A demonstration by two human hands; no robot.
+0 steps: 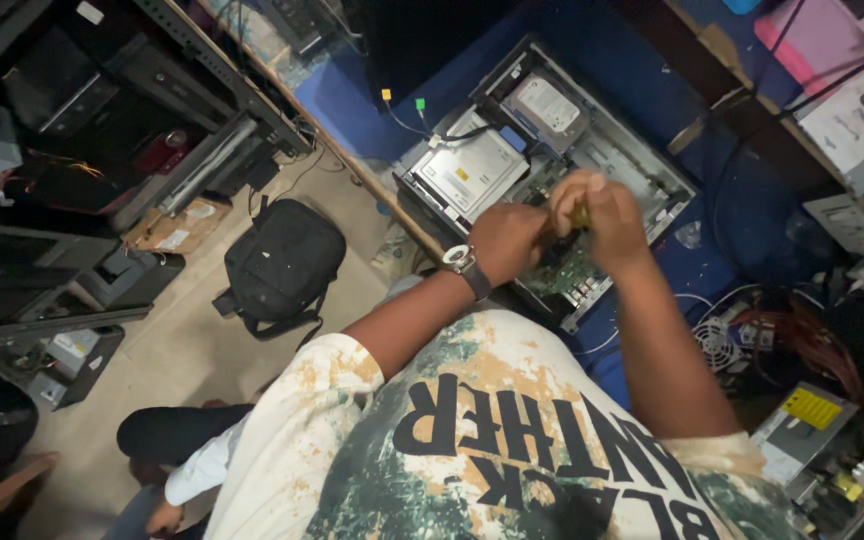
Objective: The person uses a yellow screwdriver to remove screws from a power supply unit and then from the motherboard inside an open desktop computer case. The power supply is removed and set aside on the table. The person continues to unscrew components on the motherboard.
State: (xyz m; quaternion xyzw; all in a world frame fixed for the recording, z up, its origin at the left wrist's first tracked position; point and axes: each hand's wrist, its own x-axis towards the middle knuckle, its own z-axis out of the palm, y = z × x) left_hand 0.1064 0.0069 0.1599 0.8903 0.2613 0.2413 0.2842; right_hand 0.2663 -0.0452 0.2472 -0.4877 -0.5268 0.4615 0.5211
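Fingers (592, 200) of the right hand (602, 215) curl tight around a small yellowish object (579, 214), too blurred to identify, and the left hand (507, 240) closes in against it from the other side, seemingly to steady it. Both hands hover just above the open computer case (552, 150), which lies on its side on the blue table (352, 95) so its green circuit board (567, 272) and silver drive (472, 170) face up. A black bag (282, 262) sits on the floor (182, 350) well apart.
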